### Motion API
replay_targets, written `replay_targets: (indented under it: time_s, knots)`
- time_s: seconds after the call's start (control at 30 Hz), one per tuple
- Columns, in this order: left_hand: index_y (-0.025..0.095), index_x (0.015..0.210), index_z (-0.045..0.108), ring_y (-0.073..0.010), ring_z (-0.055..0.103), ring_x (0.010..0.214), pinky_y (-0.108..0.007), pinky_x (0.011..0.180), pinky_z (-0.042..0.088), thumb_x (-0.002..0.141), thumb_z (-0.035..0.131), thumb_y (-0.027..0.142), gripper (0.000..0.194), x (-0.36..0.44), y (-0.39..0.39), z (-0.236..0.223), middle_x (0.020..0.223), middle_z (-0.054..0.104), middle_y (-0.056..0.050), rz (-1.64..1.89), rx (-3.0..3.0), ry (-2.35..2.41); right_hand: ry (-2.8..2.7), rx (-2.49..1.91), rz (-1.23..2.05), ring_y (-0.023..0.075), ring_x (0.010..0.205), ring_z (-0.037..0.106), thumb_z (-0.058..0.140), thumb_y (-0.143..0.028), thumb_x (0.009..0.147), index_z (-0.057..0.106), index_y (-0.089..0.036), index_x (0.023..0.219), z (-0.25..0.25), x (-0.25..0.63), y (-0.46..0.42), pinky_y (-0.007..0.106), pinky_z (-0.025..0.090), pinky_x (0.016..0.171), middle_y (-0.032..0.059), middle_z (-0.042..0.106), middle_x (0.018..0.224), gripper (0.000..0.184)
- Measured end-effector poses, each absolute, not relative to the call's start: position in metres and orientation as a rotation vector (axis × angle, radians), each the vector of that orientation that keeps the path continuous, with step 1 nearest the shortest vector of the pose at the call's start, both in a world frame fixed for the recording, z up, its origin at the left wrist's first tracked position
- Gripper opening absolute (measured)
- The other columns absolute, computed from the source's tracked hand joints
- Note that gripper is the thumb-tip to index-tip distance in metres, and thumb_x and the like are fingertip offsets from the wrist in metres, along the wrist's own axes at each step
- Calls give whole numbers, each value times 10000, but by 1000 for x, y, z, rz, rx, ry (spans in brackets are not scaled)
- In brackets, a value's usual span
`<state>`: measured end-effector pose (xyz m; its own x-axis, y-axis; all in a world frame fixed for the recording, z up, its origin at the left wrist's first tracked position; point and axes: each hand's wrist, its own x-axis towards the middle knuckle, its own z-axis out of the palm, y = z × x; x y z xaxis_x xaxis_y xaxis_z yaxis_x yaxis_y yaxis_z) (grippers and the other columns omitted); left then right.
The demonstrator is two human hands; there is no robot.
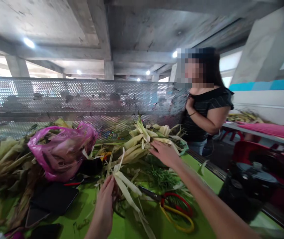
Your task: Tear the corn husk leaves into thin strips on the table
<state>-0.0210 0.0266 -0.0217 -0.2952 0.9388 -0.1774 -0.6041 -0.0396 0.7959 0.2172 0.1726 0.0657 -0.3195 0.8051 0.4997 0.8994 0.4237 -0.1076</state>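
Note:
My left hand (106,196) is closed on a pale corn husk strip (124,186) above the green table (87,219). My right hand (164,152) reaches forward with fingers stretched flat onto a pile of corn husks (142,139) at the table's far side. Scissors (174,207) with red and yellow handles lie between my arms, just right of the husk strip.
A pink plastic bag (62,149) stuffed with husks sits at left beside more husks (2,159). Dark flat objects (53,199) lie below it. A perforated metal screen (82,99) backs the table. A person in a black top (204,109) stands at right near red chairs (256,156).

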Motion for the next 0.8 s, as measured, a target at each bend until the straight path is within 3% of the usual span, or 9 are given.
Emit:
replay_targets:
  time_s: [0.1, 0.2, 0.3, 0.4, 0.47, 0.63, 0.8]
  knots:
    - [184, 946, 620, -89, 490, 516, -204, 519, 362, 593, 789, 486, 495, -19, 25, -20, 608, 564, 54, 1625, 516, 955, -2133, -1420, -275, 293, 1145, 575, 445, -392, 931, 584, -218, 1248, 70, 213, 166, 449, 429, 955, 108, 611, 1280, 388]
    - [186, 955, 615, -76, 424, 487, -196, 502, 322, 603, 770, 523, 512, -18, 24, -18, 551, 468, 82, 1630, 555, 956, -2077, -1242, -224, 299, 1185, 538, 504, -350, 900, 640, -229, 1170, 69, 192, 130, 472, 373, 1016, 98, 606, 1283, 326]
    - [186, 949, 613, -81, 421, 522, -196, 514, 328, 598, 761, 550, 527, -17, 23, -14, 608, 492, 65, 1618, 640, 963, -2113, -1031, 330, 254, 1067, 603, 498, -407, 909, 689, -218, 1040, 62, 165, 89, 395, 430, 966, 79, 683, 1122, 299]
    - [181, 877, 608, -83, 407, 539, -193, 518, 332, 635, 732, 560, 467, -15, 22, -9, 621, 486, 57, 1601, 750, 955, -2040, -966, 978, 243, 965, 634, 527, -455, 887, 676, -184, 1042, 50, 143, 64, 356, 482, 868, 76, 704, 1015, 347]
    - [184, 862, 608, -87, 414, 554, -195, 530, 345, 642, 726, 563, 454, -15, 22, -7, 639, 499, 49, 1599, 788, 957, -1976, -907, 1238, 234, 925, 634, 588, -461, 845, 669, -166, 1022, 42, 134, 58, 339, 488, 834, 66, 702, 958, 354]
    - [175, 796, 603, -80, 357, 531, -192, 501, 299, 671, 703, 569, 425, -16, 23, -10, 626, 469, 48, 1553, 870, 920, -1872, -931, 1226, 151, 683, 554, 696, -496, 740, 631, -154, 745, 32, 133, 63, 264, 453, 674, -6, 608, 693, 348]
    - [175, 781, 606, -85, 291, 514, -201, 507, 278, 720, 657, 574, 406, -16, 24, -13, 563, 379, 64, 1518, 912, 907, -1754, -946, 1216, 157, 713, 551, 639, -492, 787, 645, -165, 782, 35, 140, 65, 270, 448, 694, 15, 615, 742, 328]
